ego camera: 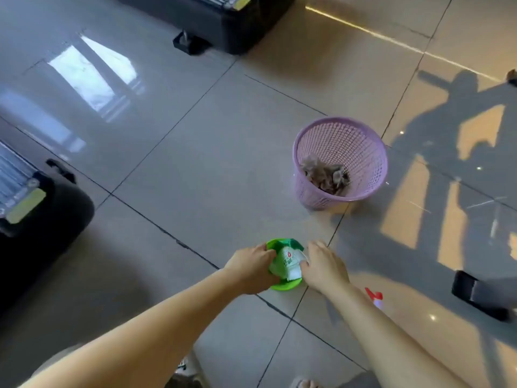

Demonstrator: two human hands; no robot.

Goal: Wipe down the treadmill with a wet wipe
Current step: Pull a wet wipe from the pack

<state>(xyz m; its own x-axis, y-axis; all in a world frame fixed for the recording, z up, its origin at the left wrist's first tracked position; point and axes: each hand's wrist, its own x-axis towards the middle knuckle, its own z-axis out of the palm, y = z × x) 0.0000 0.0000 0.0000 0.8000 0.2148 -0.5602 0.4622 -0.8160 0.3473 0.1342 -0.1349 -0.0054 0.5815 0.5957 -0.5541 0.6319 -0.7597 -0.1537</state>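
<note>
1. Floor (209,149): glossy grey tiles with dark joints, under both hands and running out on every side. Window glare lies far ahead-left of the hands, and shadows lie to the right of them.
2. Treadmill, near unit (42,219): black end section with a yellow label, well to the left of the left hand.
3. Treadmill, far unit (237,23): black end section, well ahead of both hands at the top edge of view.
4. Basket (307,191): lilac mesh, upright on the floor, ahead and slightly right of the right hand and apart from it. Crumpled greyish wipes (326,175) lie in its bottom.
5. Black object (481,295): on the floor well right of the right hand. What it is cannot be told.
6. Left hand (251,268): fingers curled round the left side of the wet wipe tub, gripping it.
7. Right hand (324,268): fingers bent onto the white part at the tub's right side, holding it there.
8. Wet wipe tub (288,259): green, with a white printed label, on the floor directly between the two hands and touched by both.
9. Spray bottle (375,295): red top, just right of the right forearm and mostly hidden behind it.
</note>
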